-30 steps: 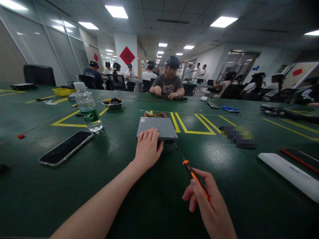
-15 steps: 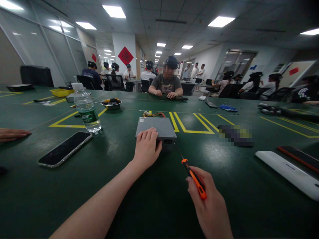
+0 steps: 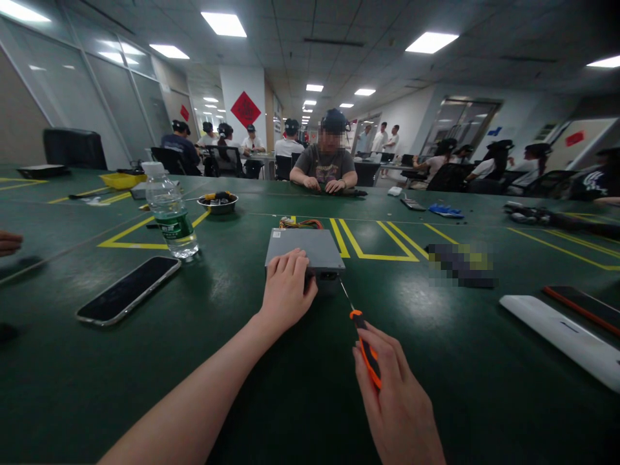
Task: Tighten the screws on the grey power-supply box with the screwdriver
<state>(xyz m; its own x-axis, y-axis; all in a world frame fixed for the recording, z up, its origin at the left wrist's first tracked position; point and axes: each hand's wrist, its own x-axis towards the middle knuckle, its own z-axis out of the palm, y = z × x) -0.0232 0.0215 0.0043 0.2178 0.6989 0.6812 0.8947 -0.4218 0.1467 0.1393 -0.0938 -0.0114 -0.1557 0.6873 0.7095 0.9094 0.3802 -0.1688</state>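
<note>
A grey metal computer power supply (image 3: 317,247) lies flat on the green table, its bundle of coloured wires (image 3: 303,223) at the far side. My left hand (image 3: 289,281) grips its near left part, fingers over the top and thumb at the front face beside the power socket (image 3: 330,276). In my right hand (image 3: 397,381) is a screwdriver (image 3: 369,355) with an orange and black handle. Its thin shaft points up and left, the tip at the front right corner of the power supply. Whether the tip sits in a screw is too small to tell.
Left of the power supply are a phone (image 3: 128,290), a water bottle (image 3: 169,216) and a metal bowl (image 3: 217,203). A white case (image 3: 557,336) lies to the right. Another person's hand (image 3: 10,243) shows at the left edge; a person (image 3: 325,165) sits across the table.
My right hand and the screwdriver have shifted a little left and the shaft is steeper. My left hand stays on the power supply. The other person's hand at the left has drawn back.
</note>
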